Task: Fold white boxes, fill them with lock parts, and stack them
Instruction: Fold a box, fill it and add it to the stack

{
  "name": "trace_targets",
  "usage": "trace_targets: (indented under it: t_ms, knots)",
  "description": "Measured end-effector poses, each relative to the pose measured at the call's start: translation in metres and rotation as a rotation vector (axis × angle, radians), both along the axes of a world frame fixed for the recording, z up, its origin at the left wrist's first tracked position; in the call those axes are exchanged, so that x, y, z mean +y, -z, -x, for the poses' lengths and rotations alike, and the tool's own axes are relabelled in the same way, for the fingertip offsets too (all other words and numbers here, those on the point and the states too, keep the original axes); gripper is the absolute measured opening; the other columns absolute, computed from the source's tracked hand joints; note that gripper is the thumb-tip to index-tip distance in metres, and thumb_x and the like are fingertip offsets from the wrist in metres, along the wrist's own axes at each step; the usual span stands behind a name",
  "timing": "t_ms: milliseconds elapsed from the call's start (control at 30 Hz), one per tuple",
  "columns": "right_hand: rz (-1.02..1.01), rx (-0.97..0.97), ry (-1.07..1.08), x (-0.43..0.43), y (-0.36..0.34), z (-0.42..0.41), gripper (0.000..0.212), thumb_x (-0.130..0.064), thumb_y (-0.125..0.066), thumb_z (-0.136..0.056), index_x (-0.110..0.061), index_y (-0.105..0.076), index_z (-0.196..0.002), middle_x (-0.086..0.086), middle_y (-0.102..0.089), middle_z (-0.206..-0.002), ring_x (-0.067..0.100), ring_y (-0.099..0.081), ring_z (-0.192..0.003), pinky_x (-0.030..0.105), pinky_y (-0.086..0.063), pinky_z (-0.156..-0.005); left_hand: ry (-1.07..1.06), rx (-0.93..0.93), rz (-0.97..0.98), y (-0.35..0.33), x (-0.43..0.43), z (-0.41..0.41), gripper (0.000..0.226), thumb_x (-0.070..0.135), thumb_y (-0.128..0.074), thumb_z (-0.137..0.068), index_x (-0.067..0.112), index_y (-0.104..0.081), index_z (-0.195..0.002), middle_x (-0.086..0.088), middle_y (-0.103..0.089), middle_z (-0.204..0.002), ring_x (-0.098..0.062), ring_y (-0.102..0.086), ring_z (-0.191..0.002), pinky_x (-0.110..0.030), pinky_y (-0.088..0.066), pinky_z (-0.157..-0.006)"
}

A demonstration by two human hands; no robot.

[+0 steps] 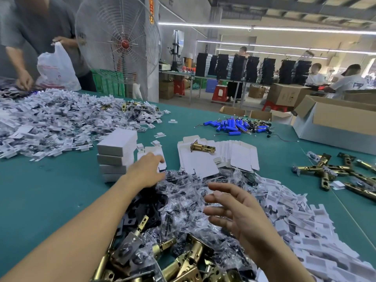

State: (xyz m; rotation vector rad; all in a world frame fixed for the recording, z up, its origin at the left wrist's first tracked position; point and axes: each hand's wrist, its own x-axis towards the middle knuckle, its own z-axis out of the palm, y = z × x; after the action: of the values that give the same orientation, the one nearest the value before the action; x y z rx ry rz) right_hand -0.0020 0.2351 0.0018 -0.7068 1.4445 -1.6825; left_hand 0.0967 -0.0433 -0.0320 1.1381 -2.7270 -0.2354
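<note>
stack of folded boxes (117,153) stands left | left hand (147,169): fingers straight, resting on flat box blank (154,152) beside the stack | right hand (230,210): fingers apart, empty, above bagged lock parts (183,192) | step, as I judge: taking a blank; next needs both hands to fold it

No text fully readable anywhere.
- Orange vertical sign (151,11) on pillar (152,58) behind fan: carried characters, too blurred to read.
- White plastic bag (58,68) held by person across table: bore red print, illegible.
- Brown carton (284,94) far right: showed small dark marks on side, too small to make out.
- White T-shirt (349,84) of worker in background: had grey-blue print on back, letters unclear.
</note>
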Motion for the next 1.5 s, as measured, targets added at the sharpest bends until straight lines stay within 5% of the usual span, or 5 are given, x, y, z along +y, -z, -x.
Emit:
trace_targets:
  t_ms: [567, 900, 1167, 1333, 1500]
  knots:
    - [-0.06, 0.001, 0.062, -0.001, 0.008, 0.01, 0.014, -0.014, -0.062, -0.095, -0.015, -0.074, -0.1, 0.012, -0.074, -0.095, 0.023, -0.069, -0.075, 0.034, -0.056, -0.07, -0.145, -0.327, 0.247, 0.011, 0.0, 0.016, 0.032, -0.001, -0.045, -0.095, 0.008, -0.06, -0.121, -0.01, -0.061, -0.118, -0.034, -0.062, -0.111, -0.044, -0.052, -0.084]
    - [-0.05, 0.083, 0.114, -0.001, 0.005, 0.007, 0.032, -0.029, -0.071, -0.085, -0.029, -0.064, -0.116, 0.008, -0.067, -0.112, 0.019, -0.07, -0.093, 0.034, -0.06, -0.079, -0.069, 0.416, 0.525, -0.095, 0.111, 0.025, 0.028, 0.018, -0.049, -0.096, 0.019, -0.043, -0.068, 0.0, -0.046, -0.056, -0.026, -0.054, -0.055, -0.026, -0.031, -0.053]
    - [-0.018, 0.331, 0.277, 0.002, 0.004, 0.016, 0.114, -0.089, -0.061, -0.049, -0.034, -0.038, -0.146, -0.01, -0.052, -0.136, 0.006, -0.056, -0.118, 0.034, -0.044, -0.098, 0.499, 0.697, -0.159, -0.086, 0.168, 0.017, 0.032, 0.015, -0.045, -0.103, 0.008, -0.054, -0.073, 0.0, -0.064, -0.06, -0.021, -0.055, -0.059, -0.036, -0.046, -0.058]
    - [-0.015, 0.435, 0.364, 0.003, 0.004, 0.021, 0.118, -0.092, -0.064, -0.042, -0.029, -0.045, -0.14, -0.024, -0.058, -0.115, -0.018, -0.059, -0.094, 0.015, -0.042, -0.076, 0.627, 0.631, -0.407, -0.079, 0.159, 0.013, 0.029, 0.013, -0.044, -0.105, 0.006, -0.055, -0.079, -0.007, -0.065, -0.071, -0.032, -0.059, -0.07, -0.05, -0.056, -0.071]
    - [-0.046, 0.603, 0.415, 0.004, 0.012, 0.026, 0.089, -0.075, -0.053, -0.078, -0.029, -0.031, -0.151, -0.017, -0.067, -0.107, -0.019, -0.057, -0.091, 0.01, -0.041, -0.076, 0.689, 0.734, -0.54, -0.078, 0.152, 0.004, 0.027, 0.023, -0.043, -0.096, 0.012, -0.047, -0.072, 0.015, -0.042, -0.063, -0.004, -0.038, -0.059, -0.021, -0.037, -0.057]
